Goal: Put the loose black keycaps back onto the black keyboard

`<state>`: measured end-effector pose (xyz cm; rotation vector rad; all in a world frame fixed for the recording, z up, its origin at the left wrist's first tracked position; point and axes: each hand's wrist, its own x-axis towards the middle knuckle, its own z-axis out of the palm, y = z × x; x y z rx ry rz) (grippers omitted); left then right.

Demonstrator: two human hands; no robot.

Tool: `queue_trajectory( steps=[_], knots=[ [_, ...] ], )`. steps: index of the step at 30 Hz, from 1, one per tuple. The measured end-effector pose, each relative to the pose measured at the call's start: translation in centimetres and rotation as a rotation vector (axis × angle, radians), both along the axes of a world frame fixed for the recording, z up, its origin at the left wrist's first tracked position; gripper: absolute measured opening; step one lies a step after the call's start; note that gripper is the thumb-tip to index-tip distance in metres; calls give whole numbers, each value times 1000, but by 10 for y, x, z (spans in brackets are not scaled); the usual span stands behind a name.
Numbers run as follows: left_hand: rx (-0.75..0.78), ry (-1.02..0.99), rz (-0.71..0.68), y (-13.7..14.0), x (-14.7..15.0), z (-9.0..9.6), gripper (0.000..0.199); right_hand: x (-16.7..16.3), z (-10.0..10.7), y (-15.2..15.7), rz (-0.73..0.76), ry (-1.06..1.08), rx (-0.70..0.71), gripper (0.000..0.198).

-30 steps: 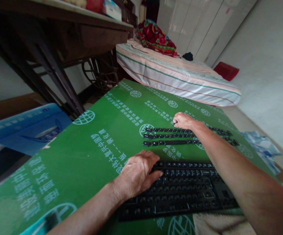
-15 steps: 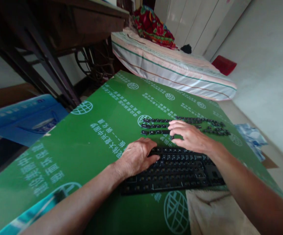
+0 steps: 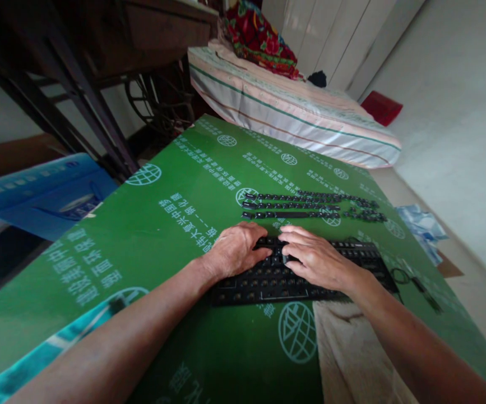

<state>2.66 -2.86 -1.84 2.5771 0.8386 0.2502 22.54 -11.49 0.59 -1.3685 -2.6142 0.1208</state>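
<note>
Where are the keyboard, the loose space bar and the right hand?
Keyboard (image 3: pixel 285 282), head view: its near part.
Space bar (image 3: pixel 292 215), head view: its middle.
Right hand (image 3: pixel 318 258), head view: its back.

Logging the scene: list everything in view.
Keyboard: 1, black, on table
Keycaps: many, black, beyond keyboard
Cable: 1, dark, right of keyboard
Table: 1, green, centre
Cloth: 1, beige, near edge
Flat item: 1, teal, lower left
Box or bag: 1, blue, left
Desk: 1, brown, upper left
Wheel: 1, dark, under desk
Bed: 1, pale striped, beyond table
Blanket: 1, mostly red, on bed
Lump: 1, black, on bed
Slab: 1, red, upper right
Wrapping: count unclear, pale blue, right floor
Panels: several, white, top
Left hand: 1, on keyboard
Right hand: 1, over keyboard
</note>
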Motion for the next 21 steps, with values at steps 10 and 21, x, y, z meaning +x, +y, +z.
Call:
queue_trajectory(
  steps=[10, 21],
  knots=[
    [2, 24, -14, -3, 0, 4, 32, -1, -4, -2, 1, -97, -5, 7],
    [-5, 14, -13, -4, 0, 4, 29, -5, -1, -2, 6, -71, -6, 9]
  ],
)
